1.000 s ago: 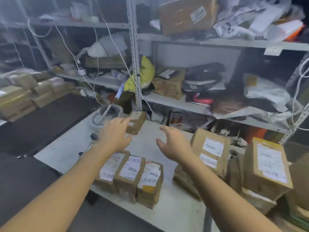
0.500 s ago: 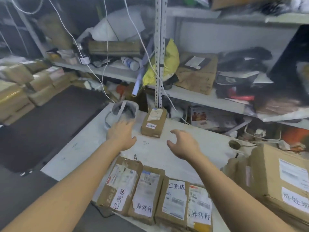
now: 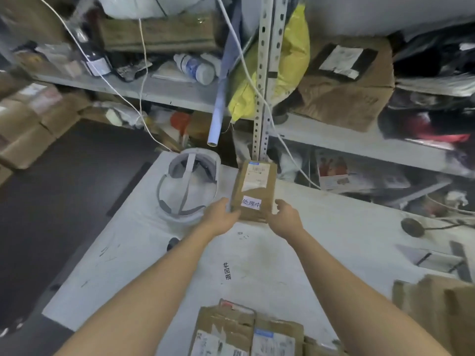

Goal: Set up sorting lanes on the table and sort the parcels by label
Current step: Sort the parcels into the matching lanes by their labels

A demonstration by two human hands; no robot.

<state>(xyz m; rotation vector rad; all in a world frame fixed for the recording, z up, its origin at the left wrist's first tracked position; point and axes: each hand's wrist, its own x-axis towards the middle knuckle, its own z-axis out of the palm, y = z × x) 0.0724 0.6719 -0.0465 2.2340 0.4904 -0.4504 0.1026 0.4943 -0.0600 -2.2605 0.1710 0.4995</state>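
Note:
A small brown parcel (image 3: 258,191) lies at the far end of the white table (image 3: 144,253), against the shelf post. It carries a shipping label and a white sticker with handwritten characters. My left hand (image 3: 221,218) holds its near left corner, thumb along the left side. At the near right corner my right hand (image 3: 284,218) holds it, thumb raised beside the right edge. More labelled parcels (image 3: 246,332) lie in a row at the table's near edge. A small printed lane label (image 3: 227,271) is stuck on the table between my forearms.
A white headset (image 3: 189,187) sits just left of the parcel. Larger cardboard boxes (image 3: 437,309) stand at the right edge. A black round object (image 3: 411,227) with a cable and flat strips (image 3: 431,260) lie on the right. Cluttered metal shelving (image 3: 262,98) rises behind.
Both hands have reached forward across the table and closed in on the small parcel's near corners. The view has moved forward and tilted down.

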